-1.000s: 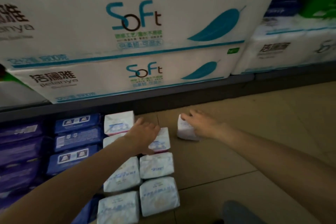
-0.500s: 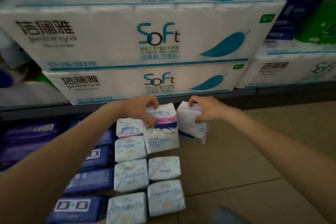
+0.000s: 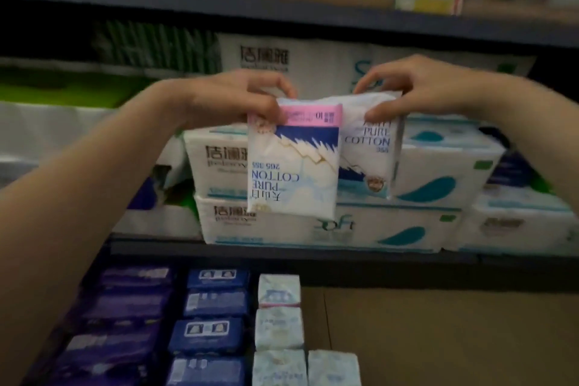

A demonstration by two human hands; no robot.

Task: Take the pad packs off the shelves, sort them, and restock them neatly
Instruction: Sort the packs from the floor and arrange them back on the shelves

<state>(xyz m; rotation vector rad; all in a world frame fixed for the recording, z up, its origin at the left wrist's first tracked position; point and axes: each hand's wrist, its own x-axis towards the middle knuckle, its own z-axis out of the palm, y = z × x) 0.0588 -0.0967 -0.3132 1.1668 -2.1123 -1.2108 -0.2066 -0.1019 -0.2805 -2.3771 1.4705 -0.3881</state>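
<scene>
Left hand (image 3: 238, 100) pinched the pink-banded pad pack (image 3: 294, 163) by its top edge; right hand (image 3: 407, 88) gripped a second white pad pack (image 3: 369, 147) just behind it, overlapping. Both were raised before the tissue shelf (image 3: 282, 252); more packs lay on the floor (image 3: 438, 338).

Shop aisle: shelf (image 3: 282, 14) w/ price tags (image 3: 429, 1), stacked tissue packs (image 3: 438, 172).

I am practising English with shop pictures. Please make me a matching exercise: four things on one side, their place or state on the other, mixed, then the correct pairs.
1. pink-banded pack
2. second white pack
3. dark blue packs
4. large tissue bales

a. lying in rows on the floor
b. held in the right hand
c. stacked on the shelf
d. held in the left hand

Pairs: 1-d, 2-b, 3-a, 4-c
</scene>
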